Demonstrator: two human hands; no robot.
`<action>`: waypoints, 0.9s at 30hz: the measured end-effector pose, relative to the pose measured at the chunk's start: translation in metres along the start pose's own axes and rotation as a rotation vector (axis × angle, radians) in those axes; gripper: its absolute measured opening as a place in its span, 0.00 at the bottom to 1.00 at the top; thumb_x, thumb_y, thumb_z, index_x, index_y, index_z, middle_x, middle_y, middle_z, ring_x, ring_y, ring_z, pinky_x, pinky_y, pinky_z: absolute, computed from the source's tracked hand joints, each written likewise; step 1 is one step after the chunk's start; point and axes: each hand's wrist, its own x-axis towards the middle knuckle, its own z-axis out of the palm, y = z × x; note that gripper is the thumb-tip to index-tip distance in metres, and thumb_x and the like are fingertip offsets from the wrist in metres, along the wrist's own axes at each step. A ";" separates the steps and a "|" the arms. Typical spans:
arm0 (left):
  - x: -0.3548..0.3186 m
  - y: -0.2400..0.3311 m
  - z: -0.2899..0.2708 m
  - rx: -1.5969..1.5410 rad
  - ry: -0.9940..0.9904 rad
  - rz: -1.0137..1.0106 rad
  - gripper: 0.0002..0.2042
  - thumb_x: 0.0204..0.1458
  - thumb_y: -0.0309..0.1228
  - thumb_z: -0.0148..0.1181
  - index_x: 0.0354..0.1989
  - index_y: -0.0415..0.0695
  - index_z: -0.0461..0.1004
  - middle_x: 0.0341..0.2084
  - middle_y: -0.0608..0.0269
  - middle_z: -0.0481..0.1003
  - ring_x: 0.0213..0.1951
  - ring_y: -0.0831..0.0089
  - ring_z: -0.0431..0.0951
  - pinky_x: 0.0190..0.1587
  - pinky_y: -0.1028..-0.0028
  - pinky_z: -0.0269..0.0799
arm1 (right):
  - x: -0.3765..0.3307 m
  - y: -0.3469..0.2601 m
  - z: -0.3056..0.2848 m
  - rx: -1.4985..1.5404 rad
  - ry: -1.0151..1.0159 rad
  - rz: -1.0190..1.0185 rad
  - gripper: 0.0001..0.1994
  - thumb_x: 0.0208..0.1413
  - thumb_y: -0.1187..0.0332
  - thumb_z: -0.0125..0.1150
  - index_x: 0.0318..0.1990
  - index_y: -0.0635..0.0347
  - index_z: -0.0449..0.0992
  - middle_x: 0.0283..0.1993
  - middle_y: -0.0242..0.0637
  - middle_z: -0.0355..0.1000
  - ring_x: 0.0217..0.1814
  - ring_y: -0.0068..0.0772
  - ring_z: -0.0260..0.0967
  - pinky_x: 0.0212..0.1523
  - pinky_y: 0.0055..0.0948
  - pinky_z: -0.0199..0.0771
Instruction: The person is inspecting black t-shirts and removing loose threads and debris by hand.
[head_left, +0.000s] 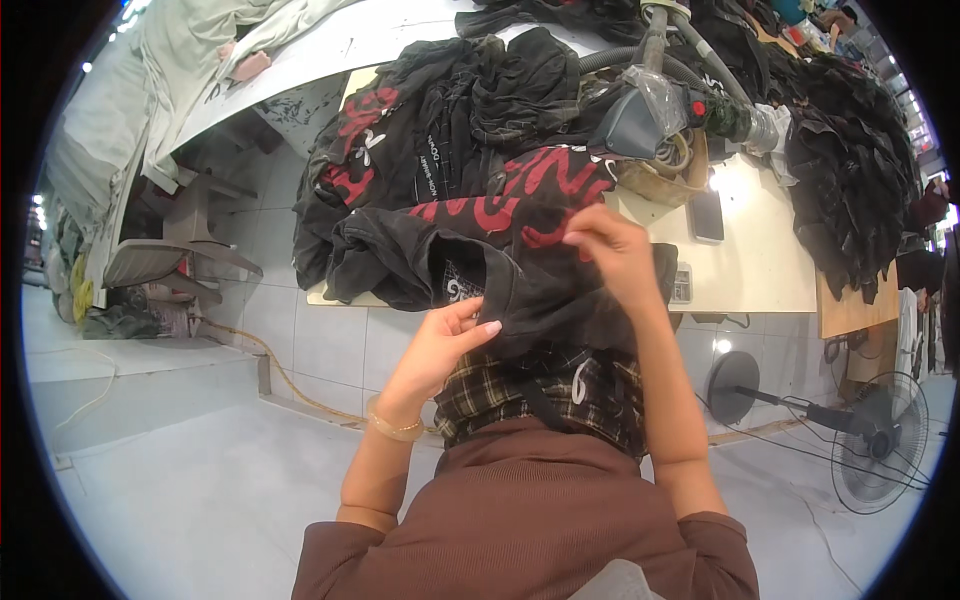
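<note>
A black T-shirt (560, 290) with a large red print lies over the near edge of the table and hangs toward my lap. My left hand (440, 345) pinches the hem of an opening in it, with the thumb on top and the fingers behind the cloth. Inside that opening a patch of white print shows. Over the red print, my right hand (615, 255) is raised with thumb and fingertips pressed together. Whatever it pinches, if anything, is too small to make out.
More black garments (470, 100) are heaped behind on the table (770, 270). A dark phone (706, 215) and an open box (670, 180) lie to the right, beside a grey hose fixture (635, 115). A standing fan (880, 440) is at far right, a plastic chair (165, 265) at left.
</note>
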 end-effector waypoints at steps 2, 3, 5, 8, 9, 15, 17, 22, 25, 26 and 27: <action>0.001 -0.001 -0.002 0.003 0.017 -0.012 0.19 0.58 0.21 0.55 0.57 0.31 0.67 0.45 0.59 0.77 0.44 0.81 0.75 0.50 0.80 0.70 | -0.005 -0.008 -0.017 0.586 0.061 0.434 0.01 0.52 0.78 0.61 0.30 0.66 0.76 0.29 0.32 0.74 0.31 0.24 0.69 0.34 0.22 0.67; 0.003 -0.001 -0.003 0.002 0.015 -0.013 0.19 0.58 0.21 0.55 0.57 0.31 0.67 0.45 0.59 0.77 0.44 0.81 0.75 0.50 0.80 0.70 | -0.006 -0.007 -0.023 0.528 0.119 0.393 0.05 0.56 0.76 0.59 0.30 0.68 0.76 0.28 0.33 0.74 0.29 0.20 0.69 0.31 0.20 0.67; 0.007 0.000 -0.003 -0.029 -0.003 -0.030 0.18 0.58 0.23 0.56 0.56 0.33 0.68 0.45 0.62 0.78 0.45 0.82 0.76 0.52 0.79 0.69 | -0.008 -0.004 -0.032 0.543 0.171 0.376 0.05 0.57 0.76 0.58 0.30 0.67 0.76 0.28 0.33 0.74 0.29 0.20 0.69 0.31 0.20 0.67; 0.011 0.002 -0.003 0.011 -0.015 -0.024 0.19 0.58 0.22 0.55 0.58 0.31 0.66 0.45 0.59 0.77 0.44 0.80 0.76 0.50 0.79 0.70 | -0.008 0.012 -0.043 0.642 0.289 0.329 0.06 0.61 0.72 0.55 0.33 0.64 0.75 0.27 0.33 0.73 0.29 0.22 0.68 0.32 0.21 0.68; 0.012 0.005 -0.004 0.014 -0.021 -0.024 0.19 0.58 0.22 0.55 0.58 0.31 0.66 0.45 0.59 0.77 0.44 0.80 0.76 0.50 0.79 0.70 | -0.006 0.017 -0.048 0.788 0.380 0.327 0.07 0.62 0.71 0.55 0.33 0.63 0.74 0.28 0.32 0.72 0.29 0.23 0.68 0.32 0.22 0.68; 0.006 0.012 -0.003 0.078 -0.052 -0.060 0.19 0.58 0.23 0.55 0.58 0.32 0.67 0.48 0.61 0.76 0.46 0.80 0.75 0.53 0.78 0.69 | -0.008 0.025 -0.077 1.082 0.646 0.284 0.08 0.62 0.66 0.56 0.34 0.60 0.72 0.31 0.34 0.70 0.38 0.34 0.71 0.40 0.28 0.74; 0.006 0.011 -0.003 0.066 -0.067 -0.067 0.18 0.58 0.23 0.54 0.57 0.32 0.67 0.47 0.61 0.76 0.46 0.80 0.75 0.53 0.78 0.69 | -0.013 0.023 -0.100 1.103 0.748 0.145 0.09 0.62 0.65 0.55 0.35 0.62 0.71 0.33 0.36 0.70 0.46 0.39 0.72 0.51 0.34 0.76; 0.006 0.014 -0.006 0.106 -0.119 -0.087 0.18 0.59 0.24 0.54 0.57 0.32 0.68 0.47 0.62 0.76 0.46 0.80 0.75 0.52 0.78 0.69 | -0.029 0.030 -0.141 0.839 0.932 -0.001 0.11 0.63 0.65 0.52 0.34 0.65 0.69 0.37 0.40 0.70 0.55 0.46 0.70 0.61 0.37 0.72; 0.005 0.020 -0.009 0.101 -0.119 -0.130 0.17 0.59 0.24 0.54 0.56 0.32 0.68 0.46 0.62 0.77 0.45 0.80 0.75 0.52 0.78 0.70 | -0.056 0.049 -0.187 0.800 0.926 -0.106 0.10 0.63 0.67 0.51 0.35 0.65 0.69 0.38 0.42 0.71 0.56 0.47 0.69 0.62 0.37 0.71; 0.006 0.021 -0.010 0.106 -0.083 -0.121 0.18 0.58 0.23 0.55 0.56 0.32 0.68 0.46 0.63 0.77 0.45 0.81 0.75 0.52 0.78 0.69 | -0.055 0.049 -0.186 0.793 0.931 -0.105 0.10 0.63 0.67 0.51 0.35 0.65 0.69 0.38 0.42 0.71 0.56 0.47 0.69 0.62 0.37 0.71; 0.008 0.021 -0.011 0.111 -0.049 -0.114 0.18 0.56 0.23 0.56 0.56 0.32 0.69 0.46 0.63 0.77 0.45 0.81 0.75 0.52 0.78 0.68 | -0.053 0.051 -0.185 0.696 0.927 0.003 0.09 0.64 0.68 0.51 0.35 0.65 0.70 0.38 0.42 0.72 0.56 0.47 0.70 0.62 0.37 0.71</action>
